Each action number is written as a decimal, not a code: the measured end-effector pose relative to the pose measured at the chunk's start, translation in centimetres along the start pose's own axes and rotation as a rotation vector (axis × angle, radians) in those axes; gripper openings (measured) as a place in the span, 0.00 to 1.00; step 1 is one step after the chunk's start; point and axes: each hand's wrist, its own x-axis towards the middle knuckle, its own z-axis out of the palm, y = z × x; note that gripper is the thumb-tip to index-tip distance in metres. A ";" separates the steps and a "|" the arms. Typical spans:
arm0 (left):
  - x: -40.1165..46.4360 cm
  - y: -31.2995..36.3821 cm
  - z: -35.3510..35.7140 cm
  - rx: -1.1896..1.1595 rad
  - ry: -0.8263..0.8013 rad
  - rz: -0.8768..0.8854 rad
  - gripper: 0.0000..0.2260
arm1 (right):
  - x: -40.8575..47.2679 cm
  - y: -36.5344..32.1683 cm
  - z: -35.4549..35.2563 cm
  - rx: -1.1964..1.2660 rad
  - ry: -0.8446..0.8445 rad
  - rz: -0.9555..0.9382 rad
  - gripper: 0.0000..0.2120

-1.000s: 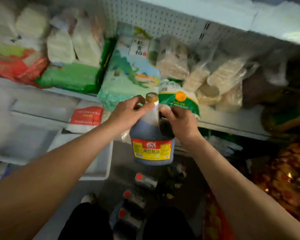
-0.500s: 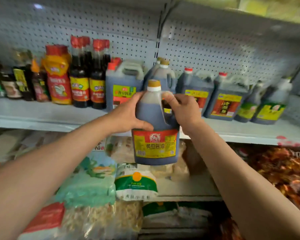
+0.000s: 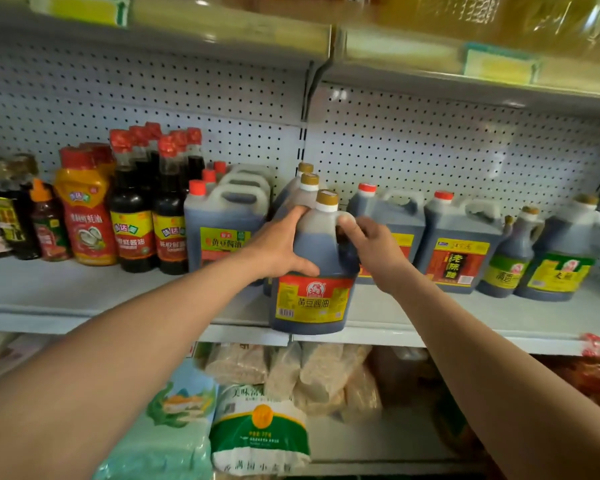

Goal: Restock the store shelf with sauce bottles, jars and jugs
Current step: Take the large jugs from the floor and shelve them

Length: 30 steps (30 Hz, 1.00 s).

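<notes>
Both hands steady the soy sauce jug [image 3: 312, 271] at the front edge of the shelf [image 3: 84, 296], the left hand [image 3: 279, 245] wrapped round its shoulder and the right hand [image 3: 369, 249] hooked through its handle, probably to line it up before two matching jugs [image 3: 303, 183].

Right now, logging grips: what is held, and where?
The jug: left hand round its shoulder, right hand on the handle.
</notes>
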 end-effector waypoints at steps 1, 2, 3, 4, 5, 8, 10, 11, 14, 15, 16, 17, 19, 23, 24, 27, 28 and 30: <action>0.2 -0.1 0.3 0.012 0.002 0.000 0.49 | -0.1 0.6 -0.1 0.006 -0.039 -0.003 0.17; 0.4 -0.3 0.4 0.017 0.002 0.002 0.49 | -0.3 1.0 -0.2 0.019 -0.108 -0.019 0.18; 0.5 -0.4 0.4 0.015 -0.001 0.001 0.49 | -0.5 1.5 -0.3 0.027 -0.189 -0.041 0.24; 0.6 -0.5 0.3 0.013 -0.009 0.001 0.50 | -0.7 2.0 -0.4 0.003 -0.248 -0.062 0.34; 0.8 -0.5 0.2 0.011 -0.018 0.000 0.50 | -0.7 2.3 -0.4 -0.070 -0.274 -0.081 0.42; 0.8 -0.4 -0.1 0.014 -0.041 -0.001 0.51 | -0.7 2.4 -0.2 -0.269 -0.244 -0.084 0.47; 0.4 -0.4 0.0 0.050 -0.059 0.011 0.53 | -0.8 2.2 -0.2 -0.299 -0.221 -0.084 0.44; 0.2 -0.4 0.0 0.077 -0.069 0.018 0.54 | -0.8 2.3 -0.2 -0.311 -0.218 -0.086 0.44; -0.4 -0.8 0.2 0.145 -0.082 0.022 0.58 | -1.1 2.2 0.2 -0.337 -0.210 -0.104 0.43; -0.5 -0.9 0.2 0.150 -0.080 0.014 0.59 | -1.1 2.2 0.4 -0.333 -0.209 -0.109 0.43; -0.5 -1.0 0.1 0.147 -0.076 0.003 0.59 | -1.0 2.2 0.6 -0.325 -0.209 -0.116 0.42; -0.4 -1.0 -0.1 0.137 -0.073 -0.006 0.59 | -0.9 2.1 0.8 -0.319 -0.210 -0.120 0.42; -0.1 -1.0 -0.3 0.125 -0.079 -0.019 0.58 | -0.5 2.0 0.8 -0.315 -0.212 -0.115 0.42; 0.5 -0.8 -0.5 0.190 -0.090 -0.020 0.59 | 0.1 1.9 0.7 -0.326 -0.239 -0.118 0.41; 0.5 -0.8 -0.5 0.208 -0.084 -0.016 0.59 | 0.1 1.9 0.7 -0.333 -0.241 -0.116 0.41; 0.4 -0.7 -0.6 0.278 -0.054 -0.012 0.56 | 0.5 2.0 0.9 -0.350 -0.234 -0.118 0.42; 0.5 -0.7 -0.6 0.309 -0.044 -0.015 0.55 | 0.7 2.0 1.0 -0.352 -0.229 -0.121 0.42; 1.0 -0.8 -0.7 0.380 -0.033 -0.024 0.52 | 1.2 2.2 1.4 -0.341 -0.222 -0.124 0.42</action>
